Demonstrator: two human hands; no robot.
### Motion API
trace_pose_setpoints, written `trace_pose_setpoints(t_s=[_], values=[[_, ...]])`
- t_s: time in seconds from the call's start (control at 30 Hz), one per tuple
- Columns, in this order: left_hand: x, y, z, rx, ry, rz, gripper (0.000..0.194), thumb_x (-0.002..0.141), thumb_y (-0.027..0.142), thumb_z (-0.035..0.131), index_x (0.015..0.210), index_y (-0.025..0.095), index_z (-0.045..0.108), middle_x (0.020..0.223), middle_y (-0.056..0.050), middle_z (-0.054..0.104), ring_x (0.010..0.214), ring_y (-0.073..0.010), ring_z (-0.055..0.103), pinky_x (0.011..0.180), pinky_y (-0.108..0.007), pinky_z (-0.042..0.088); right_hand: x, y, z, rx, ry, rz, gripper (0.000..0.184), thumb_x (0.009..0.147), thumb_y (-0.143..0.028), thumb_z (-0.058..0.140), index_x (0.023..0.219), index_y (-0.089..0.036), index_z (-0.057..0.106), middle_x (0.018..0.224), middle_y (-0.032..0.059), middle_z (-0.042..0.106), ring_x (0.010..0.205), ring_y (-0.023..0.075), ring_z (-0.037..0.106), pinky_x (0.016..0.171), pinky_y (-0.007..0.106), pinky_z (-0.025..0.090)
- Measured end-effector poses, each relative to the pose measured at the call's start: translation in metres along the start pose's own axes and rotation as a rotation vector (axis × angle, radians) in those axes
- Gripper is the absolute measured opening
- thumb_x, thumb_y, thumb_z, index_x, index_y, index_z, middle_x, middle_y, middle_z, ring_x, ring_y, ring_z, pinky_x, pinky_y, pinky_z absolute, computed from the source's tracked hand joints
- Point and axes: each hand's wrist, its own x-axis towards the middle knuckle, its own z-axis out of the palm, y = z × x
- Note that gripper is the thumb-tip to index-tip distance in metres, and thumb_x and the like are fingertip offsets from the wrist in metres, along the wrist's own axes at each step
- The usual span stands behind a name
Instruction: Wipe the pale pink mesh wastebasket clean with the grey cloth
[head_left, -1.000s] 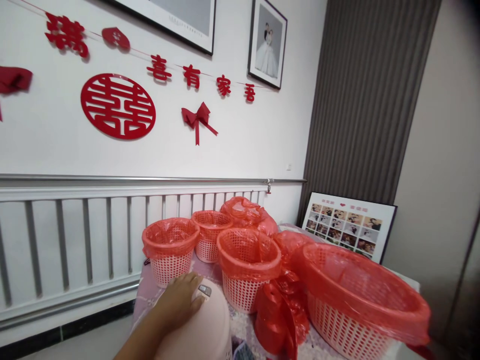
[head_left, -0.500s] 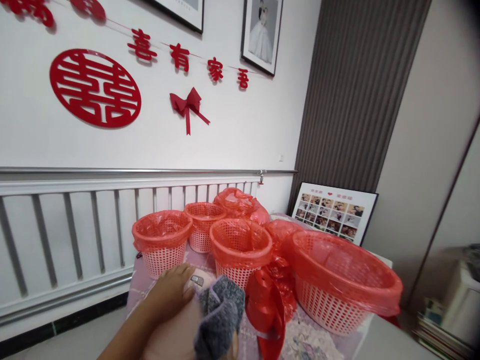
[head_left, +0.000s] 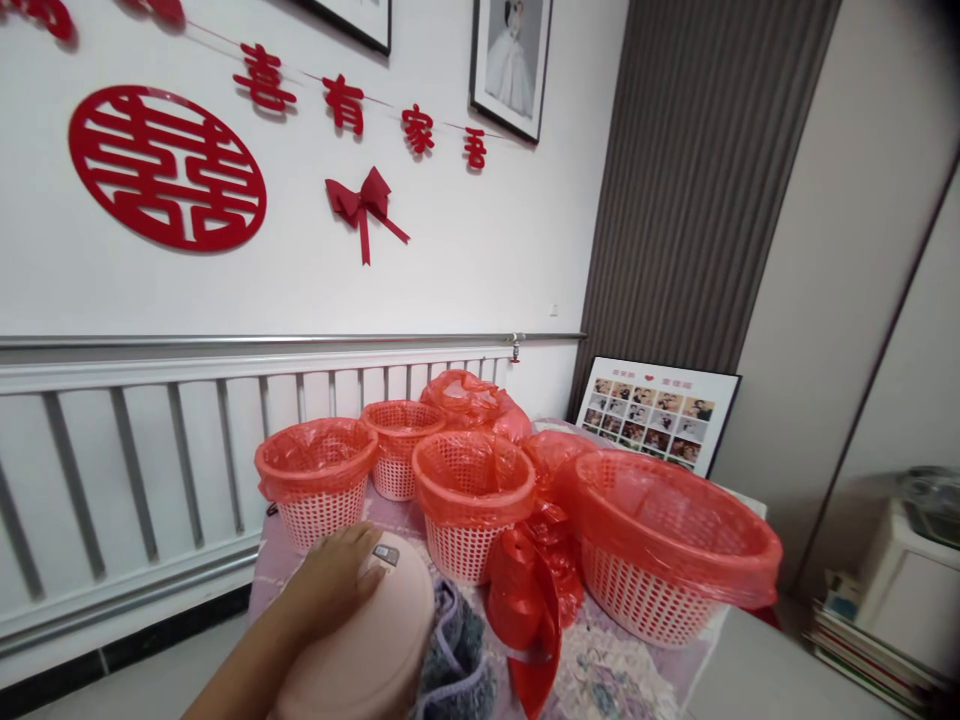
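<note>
My left hand [head_left: 334, 585] lies flat, fingers spread, on the domed lid of a pale pink bin [head_left: 375, 650] at the bottom of the head view. A grey cloth [head_left: 457, 655] with a lilac edge sits just right of the bin, partly behind it. My right hand is out of view. Beyond the bin stand three small pink mesh baskets [head_left: 469, 505] lined with red bags, and a large lined basket [head_left: 667, 550] to the right.
A roll of red plastic bags [head_left: 532, 605] lies between the baskets on a floral tablecloth [head_left: 607, 685]. White radiator rails [head_left: 150, 470] run along the wall at left. A framed photo collage [head_left: 660, 410] leans at the back; books and a white box [head_left: 900, 610] are at right.
The grey cloth has dropped from in front of the bin's lid to low beside it. The view has shifted slightly left and down. My left hand stays on the lid.
</note>
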Motion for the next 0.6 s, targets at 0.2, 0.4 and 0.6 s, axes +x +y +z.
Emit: trace_pose_setpoints(t_s=[0.2,0.4,0.6], values=[[0.0,0.0,0.001,0.012,0.006,0.009,0.062,0.091,0.041,0.038,0.145,0.014,0.051,0.154,-0.015,0.052,0.143,-0.0321,0.045,0.12,-0.052,0.033,0.029,-0.018,-0.005,0.057,-0.003,0.002,0.044,0.096,-0.046,0.051,0.128,-0.022,0.07,0.132,0.0122,0.068,0.13,0.0303,0.058,0.108,0.045,0.05],[0.0,0.0,0.0,-0.014,0.022,0.025,0.06,0.093,0.042,0.036,0.145,0.016,0.051,0.153,-0.015,0.052,0.142,-0.0326,0.046,0.117,-0.053,0.036,0.13,-0.06,-0.028,0.154,-0.435,0.012,0.031,0.095,-0.034,0.048,0.103,-0.019,0.074,0.11,0.0099,0.075,0.103,0.0237,0.068,0.096,0.039,0.052],[0.001,0.002,-0.002,-0.038,0.034,0.016,0.058,0.091,0.041,0.041,0.142,0.018,0.052,0.149,-0.014,0.056,0.138,-0.0313,0.05,0.116,-0.051,0.038,0.199,-0.061,0.016,0.209,-0.663,0.034,0.02,0.081,-0.021,0.062,0.064,-0.016,0.07,0.062,-0.0047,0.066,0.058,0.0101,0.054,0.067,0.023,0.047]])
